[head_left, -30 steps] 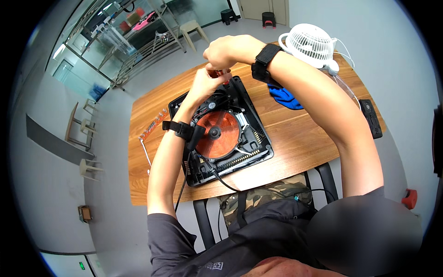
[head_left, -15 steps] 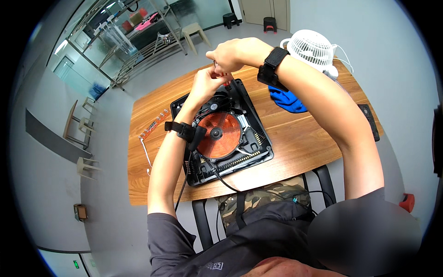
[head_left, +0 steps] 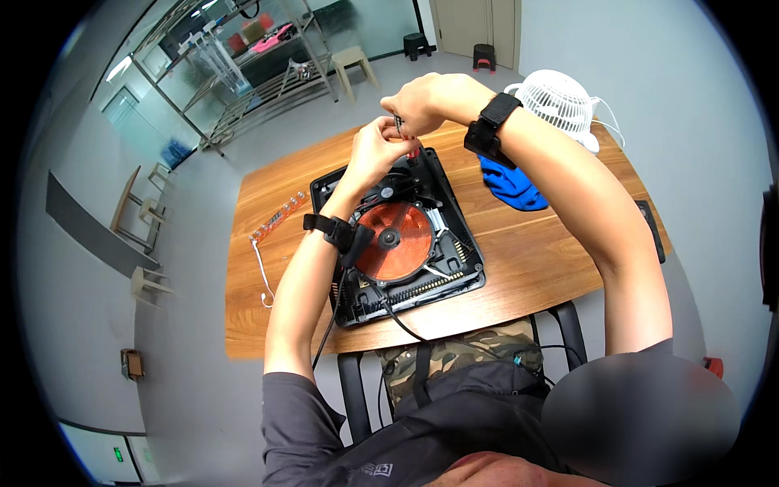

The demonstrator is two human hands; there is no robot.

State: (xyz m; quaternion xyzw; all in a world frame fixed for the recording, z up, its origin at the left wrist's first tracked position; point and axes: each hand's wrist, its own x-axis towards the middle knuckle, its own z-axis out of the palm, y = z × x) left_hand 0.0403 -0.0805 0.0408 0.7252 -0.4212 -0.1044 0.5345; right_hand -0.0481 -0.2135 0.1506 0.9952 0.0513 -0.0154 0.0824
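An opened induction cooker lies on the table before me, its round copper coil and black fan bare. Over its far edge, my right hand is closed at the top of an upright tool, apparently a screwdriver with a red part showing low down. Just below and to the left, my left hand pinches the same tool with thumb and fingers. The fingers hide most of the tool, and I cannot make out its tip.
An orange circuit strip with a white lead lies on the wooden table, left of the cooker. To the right are a blue cloth, a white fan and a black flat object. Black cables run toward my lap.
The whole view has shifted slightly, with the table and cooker a little lower and to the right. Both hands keep their hold over the cooker's far edge.
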